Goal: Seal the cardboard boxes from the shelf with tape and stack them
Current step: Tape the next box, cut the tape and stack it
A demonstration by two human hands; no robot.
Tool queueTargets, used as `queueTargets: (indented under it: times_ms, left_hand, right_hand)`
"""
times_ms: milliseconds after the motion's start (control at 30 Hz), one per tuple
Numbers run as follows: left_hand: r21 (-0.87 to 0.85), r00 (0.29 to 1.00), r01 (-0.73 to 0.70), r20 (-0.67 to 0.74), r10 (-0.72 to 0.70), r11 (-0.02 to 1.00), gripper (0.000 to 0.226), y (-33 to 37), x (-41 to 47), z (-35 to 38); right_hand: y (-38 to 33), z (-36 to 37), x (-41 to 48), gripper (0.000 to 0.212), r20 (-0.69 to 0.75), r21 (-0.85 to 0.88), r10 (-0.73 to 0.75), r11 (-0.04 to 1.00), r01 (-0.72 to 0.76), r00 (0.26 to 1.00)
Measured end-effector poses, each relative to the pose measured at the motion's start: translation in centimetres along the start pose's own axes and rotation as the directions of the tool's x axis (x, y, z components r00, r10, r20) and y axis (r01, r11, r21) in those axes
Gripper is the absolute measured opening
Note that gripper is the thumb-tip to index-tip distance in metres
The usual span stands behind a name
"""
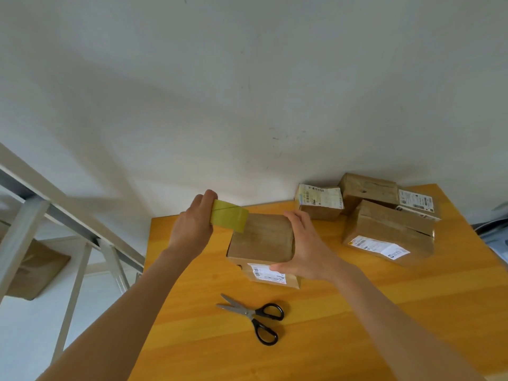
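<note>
A small cardboard box (261, 239) with a white label on its near side stands in the middle of the yellow wooden table (357, 312). My left hand (192, 224) grips a roll of yellowish tape (229, 215) at the box's far left top edge. My right hand (305, 248) holds the box's right side, fingers along the top and thumb on the near face by the label.
Black-handled scissors (255, 316) lie open on the table in front of the box. Three more labelled cardboard boxes (384, 229) sit at the table's far right against the wall. A white metal shelf frame (68, 215) with a brown package stands to the left.
</note>
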State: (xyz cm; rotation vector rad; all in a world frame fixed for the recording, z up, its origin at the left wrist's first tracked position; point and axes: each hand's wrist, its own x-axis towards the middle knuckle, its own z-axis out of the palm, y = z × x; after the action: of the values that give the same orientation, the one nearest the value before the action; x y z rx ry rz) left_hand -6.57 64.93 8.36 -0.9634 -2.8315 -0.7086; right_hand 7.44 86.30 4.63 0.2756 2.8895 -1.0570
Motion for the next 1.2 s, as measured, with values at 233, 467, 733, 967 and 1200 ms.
queueTargets:
  times_ms: [233, 467, 733, 967, 1200]
  left_hand:
    - [0.108, 0.995, 0.032, 0.087, -0.041, 0.994, 0.029, -1.2, -0.1, 0.6]
    - [0.310, 0.985, 0.037, 0.147, -0.086, 0.950, 0.034, -3.0, -0.2, 0.4]
    - [0.424, 0.967, -0.003, 0.232, -0.106, 0.906, 0.046, -2.1, 0.3, 2.2]
    - [0.382, 0.950, -0.026, 0.298, -0.097, 0.924, 0.056, -2.0, 0.3, 5.0]
    - [0.309, 0.938, 0.028, 0.321, -0.132, 0.951, 0.048, -2.3, 0.1, 6.6]
  right_hand:
    - [0.5, -0.4, 0.1, 0.119, 0.007, 0.029, -0.010, 1.000, 0.010, 1.000]
    - [1.8, -0.8, -0.5, 0.119, 0.015, 0.018, 0.015, 1.000, -0.015, 1.000]
    - [2.8, -1.2, -1.3, 0.120, 0.013, 0.024, 0.058, 0.998, -0.058, 0.998]
    - [3.4, -1.6, -2.6, 0.118, 0.027, 0.008, 0.106, 0.994, -0.106, 0.994]
    - [2.6, -1.9, -2.6, 0.120, 0.054, -0.015, 0.127, 0.992, -0.127, 0.990]
